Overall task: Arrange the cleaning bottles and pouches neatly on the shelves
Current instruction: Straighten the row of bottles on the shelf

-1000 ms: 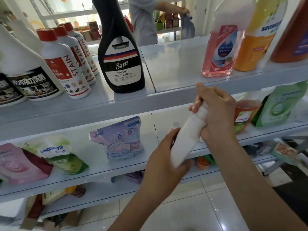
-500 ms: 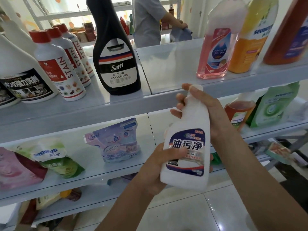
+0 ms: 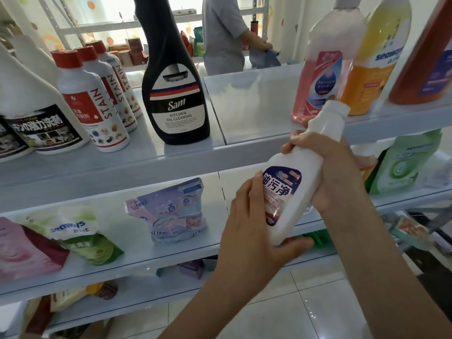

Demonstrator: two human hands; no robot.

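A white bottle with a blue label [image 3: 297,174] is tilted in front of the shelves, its neck pointing up and to the right. My right hand [image 3: 330,172] grips its upper body from behind. My left hand [image 3: 249,223] holds its base and lower side. On the upper shelf [image 3: 256,106] stand a black Sam bottle [image 3: 175,94], red-capped STAIN bottles [image 3: 90,104], a pink bottle [image 3: 325,69] and a yellow-orange bottle [image 3: 371,59]. The middle shelf [image 3: 171,253] carries a purple pouch [image 3: 173,211], a green-white pouch [image 3: 80,236] and a pink pouch [image 3: 22,250].
A large white jug with a black label [image 3: 36,113] stands at the upper left. A green pouch [image 3: 406,162] leans at the right of the middle shelf. Behind the shelves a person in a grey shirt [image 3: 222,33] works at another rack. White tiled floor lies below.
The bottle has been turned so its label faces me, then lifted up and to the right and tilted. Both hands have kept hold of it.
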